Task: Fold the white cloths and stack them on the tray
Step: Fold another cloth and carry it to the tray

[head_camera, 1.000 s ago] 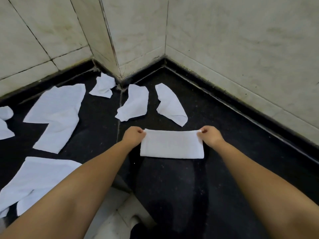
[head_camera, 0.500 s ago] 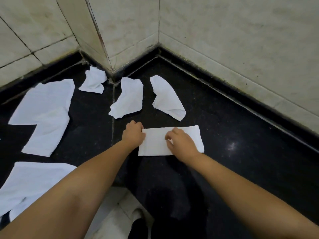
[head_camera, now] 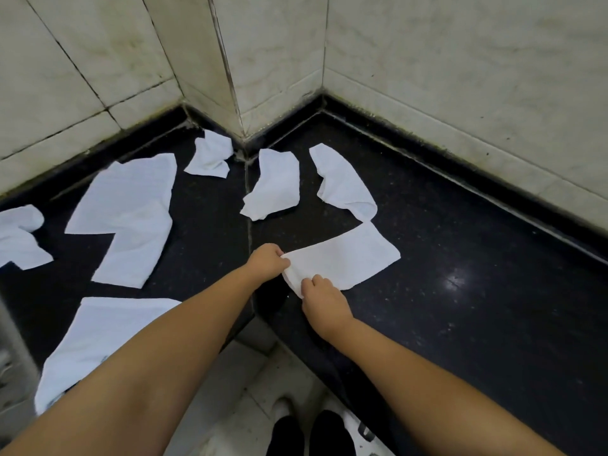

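Here, both hands pinch one folded cloth (head_camera: 345,261) on the black counter (head_camera: 460,307).
Left hand (head_camera: 268,260) grips its near-left corner; right hand (head_camera: 324,299), at five o'clock of the left, pinches the near edge.

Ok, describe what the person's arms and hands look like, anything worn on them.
Both forearms are bare, with no sleeves in view. The left hand and right hand wear no gloves, and no rings, watch or bracelets show on the wrists or fingers.

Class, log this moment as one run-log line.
left hand: pinching half-folded white cloth | right hand: pinching same end | surface: black stone counter | tray: unseen
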Available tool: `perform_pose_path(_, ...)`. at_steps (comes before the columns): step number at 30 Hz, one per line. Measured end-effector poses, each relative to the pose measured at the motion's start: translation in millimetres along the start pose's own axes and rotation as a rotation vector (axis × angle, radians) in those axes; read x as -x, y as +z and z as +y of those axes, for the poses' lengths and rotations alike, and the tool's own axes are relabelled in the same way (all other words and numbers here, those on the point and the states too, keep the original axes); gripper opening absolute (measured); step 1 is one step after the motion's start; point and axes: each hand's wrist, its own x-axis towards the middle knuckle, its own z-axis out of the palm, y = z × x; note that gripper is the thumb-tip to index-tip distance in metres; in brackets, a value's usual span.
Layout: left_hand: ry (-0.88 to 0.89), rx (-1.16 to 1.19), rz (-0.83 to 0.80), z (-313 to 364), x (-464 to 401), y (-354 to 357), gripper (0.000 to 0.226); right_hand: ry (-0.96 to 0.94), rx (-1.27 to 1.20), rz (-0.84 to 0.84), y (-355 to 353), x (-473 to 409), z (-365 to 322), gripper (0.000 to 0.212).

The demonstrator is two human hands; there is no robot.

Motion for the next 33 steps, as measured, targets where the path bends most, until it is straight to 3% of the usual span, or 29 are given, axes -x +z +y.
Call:
perform_pose_path(3, -0.015, 0.085, -0.005, 6.9, -1.6, -0.2, 0.004, 0.078, -0.178, -0.005, -7.6, -2.0, 0.9, 0.02)
perform_pose_path(8, 0.02, 0.338, 0.039, 44.1, -5.8, -0.6, 0.005, 0.288, -0.563, 0.135, -40.3, -4.5, 26.6, 0.021)
perform_pose_path(12, 0.078, 0.411, -0.05, 91.2, -14.3, 5.1, 0.013, 0.453, -0.704, 0.218, -66.5, -3.2, 71.2, 0.018)
perform_pose_path(19, -0.071, 0.478, -0.166, 155.0, -38.6, 51.1, 0.025, 0.616, -0.67, 0.196, -76.9, 3.2, 145.2, 0.012)
perform_pose_path(26, -0.127, 0.567, -0.241, 165.9, -42.5, 74.5, 0.036, 0.639, -0.482, 0.144, -68.9, -2.9, 169.1, 0.016)
perform_pose_path(28, -0.095, 0.57, -0.188, 159.5, -43.2, 74.5, 0.032, 0.607, -0.435, 0.195, -69.4, -9.1, 171.0, 0.025)
perform_pose_path(30, -0.034, 0.487, -0.007, 149.8, -40.9, 70.1, 0.014, 0.568, -0.432, 0.207, -74.7, -19.9, 168.9, 0.033)
perform_pose_path(33, 0.003, 0.29, 0.22, 127.4, -34.3, 65.0, 0.016, 0.573, -0.392, 0.083, -81.9, -40.2, 160.8, 0.044)
